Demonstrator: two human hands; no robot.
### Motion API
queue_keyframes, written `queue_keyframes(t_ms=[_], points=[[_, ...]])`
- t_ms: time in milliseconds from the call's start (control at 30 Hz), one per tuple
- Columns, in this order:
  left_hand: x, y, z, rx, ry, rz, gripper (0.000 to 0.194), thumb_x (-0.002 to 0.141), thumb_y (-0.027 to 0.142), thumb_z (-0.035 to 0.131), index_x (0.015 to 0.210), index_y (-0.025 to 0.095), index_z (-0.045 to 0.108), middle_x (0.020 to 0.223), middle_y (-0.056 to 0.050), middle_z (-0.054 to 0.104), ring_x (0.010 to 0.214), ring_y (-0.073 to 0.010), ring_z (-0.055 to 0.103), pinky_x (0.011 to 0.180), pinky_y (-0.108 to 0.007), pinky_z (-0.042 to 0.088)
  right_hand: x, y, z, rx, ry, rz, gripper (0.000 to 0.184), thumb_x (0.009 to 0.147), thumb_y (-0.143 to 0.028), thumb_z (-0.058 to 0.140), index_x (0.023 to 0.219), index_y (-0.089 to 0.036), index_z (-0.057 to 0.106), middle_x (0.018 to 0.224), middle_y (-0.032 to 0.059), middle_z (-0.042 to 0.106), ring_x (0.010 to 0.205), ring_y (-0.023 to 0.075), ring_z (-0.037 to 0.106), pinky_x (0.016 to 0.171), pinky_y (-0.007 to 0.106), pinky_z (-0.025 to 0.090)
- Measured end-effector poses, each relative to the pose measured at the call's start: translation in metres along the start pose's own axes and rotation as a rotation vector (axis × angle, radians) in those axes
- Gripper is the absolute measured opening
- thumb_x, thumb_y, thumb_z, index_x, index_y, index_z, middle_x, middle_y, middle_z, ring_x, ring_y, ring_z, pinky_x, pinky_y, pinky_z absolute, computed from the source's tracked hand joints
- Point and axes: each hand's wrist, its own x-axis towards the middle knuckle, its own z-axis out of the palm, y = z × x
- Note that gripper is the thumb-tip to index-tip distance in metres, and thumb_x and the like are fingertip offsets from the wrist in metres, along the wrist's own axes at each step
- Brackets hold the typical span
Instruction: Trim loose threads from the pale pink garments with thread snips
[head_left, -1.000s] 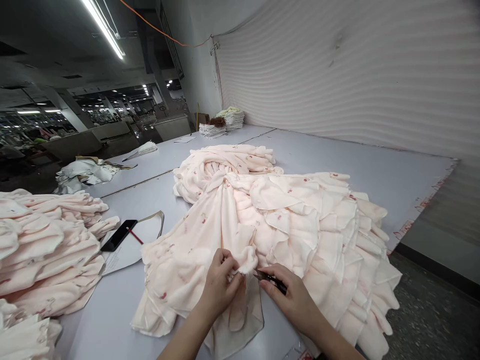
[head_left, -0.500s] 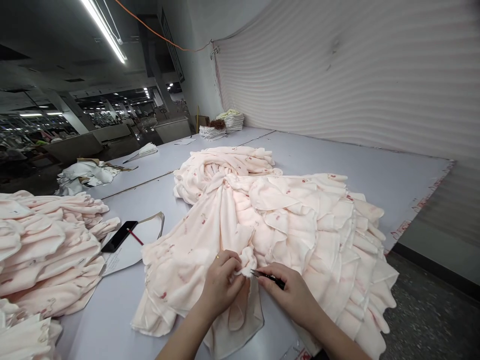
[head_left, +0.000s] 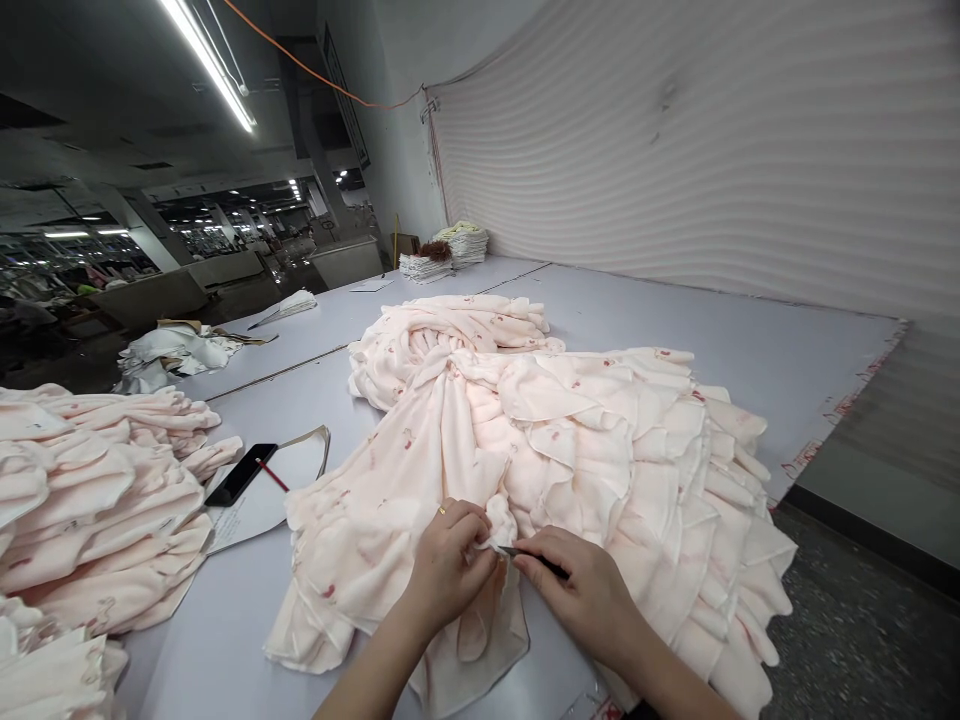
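Note:
My left hand (head_left: 451, 562) is closed, its thumb and fingers pinching a twisted, knotted end of pale pink fleece fabric (head_left: 397, 510) with small red prints. Just right of it, my right hand (head_left: 574, 580) grips small black thread snips (head_left: 544, 562). Their pointed tip touches or nearly touches the white strip at the knot (head_left: 501, 522); the exact contact is too small to tell. Most of the snips' handle is hidden in the fingers. Around both hands the fabric spreads in gathered folds, with a layered, ruffled pile (head_left: 660, 480) to the right.
On the left lies another pile of pink fabric (head_left: 90, 500). Beside it a black phone (head_left: 241, 474) and a red pen (head_left: 271, 474) rest on a paper pad (head_left: 300, 460). White scraps (head_left: 176, 350) and stacked cloths (head_left: 465, 243) sit farther back on the grey table (head_left: 637, 300).
The snips' blades, slightly apart before, now look closed together at the knot. My left hand has shifted slightly right; the fabric lies nearly the same.

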Motion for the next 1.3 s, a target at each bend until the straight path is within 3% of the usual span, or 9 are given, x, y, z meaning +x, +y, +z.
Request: queue_keyframes(t_ms=[400,600,700,800,933,1000,1100,1200,1300], points=[[0.003,-0.003,0.003,0.018,0.018,0.032,0.019,0.061,0.003,0.05,0.065,0.02,0.042,0.076,-0.002,0.058,0.07,-0.0154,0.048,0.064,-0.026,0.038,-0.002,0.004,-0.003,-0.007,-0.003,0.031,0.021,0.087,-0.032,0.051,0.095,-0.024,0.068,0.09,0.0037,0.068,0.083,0.0189,0.062,0.073,0.028,0.047],[0.009,-0.001,0.005,-0.038,0.095,0.029,0.02,0.057,0.0,0.049,0.059,0.019,0.042,0.088,-0.004,0.063,0.08,-0.0178,0.05,0.071,-0.028,0.039,-0.005,0.011,0.024,0.13,0.151,0.167,0.021,0.077,-0.037,0.061,0.09,-0.021,0.061,0.081,0.0019,0.064,0.072,0.018,0.059,0.062,0.026,0.046],[0.012,0.0,-0.002,-0.21,-0.006,-0.118,0.016,0.061,0.003,0.051,0.06,0.018,0.045,0.078,-0.002,0.063,0.074,-0.0162,0.052,0.067,-0.026,0.04,0.003,0.021,0.036,0.288,0.188,0.158,0.017,0.082,-0.036,0.054,0.085,-0.019,0.057,0.078,0.0018,0.061,0.072,0.0169,0.059,0.062,0.024,0.046],[0.013,0.001,-0.011,-0.459,-0.167,-0.374,0.01,0.074,0.016,0.053,0.08,0.018,0.06,0.073,-0.001,0.062,0.069,-0.015,0.054,0.062,-0.024,0.041,0.016,0.028,0.032,0.38,0.266,0.134,0.02,0.084,-0.039,0.052,0.081,-0.019,0.053,0.075,0.0004,0.059,0.069,0.015,0.059,0.061,0.023,0.045],[0.014,0.002,-0.011,-0.615,-0.165,-0.528,0.016,0.079,0.027,0.054,0.082,0.016,0.066,0.081,-0.002,0.066,0.079,-0.018,0.058,0.07,-0.024,0.043,0.024,0.023,0.018,0.266,0.319,0.071,0.016,0.082,-0.035,0.056,0.078,-0.02,0.053,0.072,-0.0007,0.058,0.066,0.0146,0.058,0.06,0.022,0.046],[0.015,0.003,-0.005,-0.632,-0.129,-0.558,0.016,0.078,0.027,0.055,0.081,0.016,0.066,0.079,-0.002,0.067,0.079,-0.0186,0.059,0.071,-0.025,0.044,0.022,0.018,0.017,0.213,0.281,-0.014,0.008,0.081,-0.027,0.057,0.086,-0.02,0.058,0.08,0.0013,0.062,0.074,0.0164,0.06,0.065,0.023,0.048],[0.016,0.005,0.005,-0.606,-0.112,-0.526,0.016,0.079,0.027,0.055,0.083,0.016,0.067,0.083,-0.003,0.068,0.083,-0.0195,0.06,0.076,-0.026,0.044,0.021,0.017,0.021,0.155,0.236,-0.095,0.019,0.08,-0.015,0.052,0.097,-0.022,0.059,0.089,0.0032,0.064,0.084,0.0175,0.061,0.071,0.025,0.048],[0.017,0.007,0.008,-0.534,-0.116,-0.511,0.017,0.081,0.029,0.055,0.083,0.017,0.067,0.081,-0.002,0.068,0.081,-0.0193,0.06,0.074,-0.026,0.044,0.024,0.025,0.024,0.108,0.207,-0.134,0.023,0.078,-0.01,0.047,0.093,-0.022,0.059,0.087,0.0029,0.064,0.082,0.0173,0.061,0.071,0.026,0.047],[0.019,0.011,0.008,-0.535,-0.12,-0.499,0.022,0.081,0.032,0.056,0.095,0.018,0.066,0.083,-0.002,0.068,0.082,-0.0194,0.06,0.075,-0.027,0.046,0.028,0.033,0.025,0.112,0.225,-0.105,0.014,0.08,-0.013,0.045,0.09,-0.02,0.054,0.08,0.0026,0.062,0.073,0.0165,0.06,0.065,0.026,0.046]])
